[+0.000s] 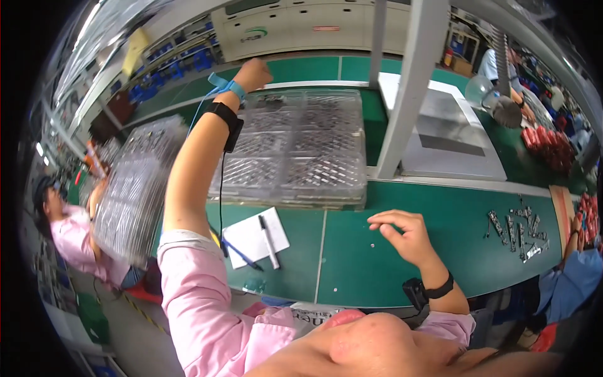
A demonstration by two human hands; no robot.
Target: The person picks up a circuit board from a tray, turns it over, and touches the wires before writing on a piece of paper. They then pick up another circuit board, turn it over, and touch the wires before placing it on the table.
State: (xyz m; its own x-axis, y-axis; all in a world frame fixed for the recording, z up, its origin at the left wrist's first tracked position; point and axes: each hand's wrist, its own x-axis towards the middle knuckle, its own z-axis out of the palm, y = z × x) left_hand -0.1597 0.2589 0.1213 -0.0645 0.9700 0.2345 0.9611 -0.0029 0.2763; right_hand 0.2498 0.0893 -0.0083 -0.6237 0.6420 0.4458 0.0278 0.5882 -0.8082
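My left hand (253, 74) reaches over the far left corner of a stack of clear plastic trays (301, 151) filled with rows of small metallic parts. Its fingers are curled in, and whatever they may hold is hidden. A blue strap with a cord circles that wrist, and a black band with a small box sits below it. Over the green tabletop (352, 270), my right hand (405, 235) is open, index finger and thumb apart with nothing seen between them. A few tiny pale bits lie near it. White paper (254, 239) with a marker (269, 242) and a blue pen (242, 252) lies before the trays.
Another tray stack (135, 195) stands at the left, beside a person in pink. Dark narrow parts (518, 232) lie in a cluster at the right. A grey metal post (414, 88) rises behind the table, next to a white board (452, 138). Red bundles (546, 147) sit far right.
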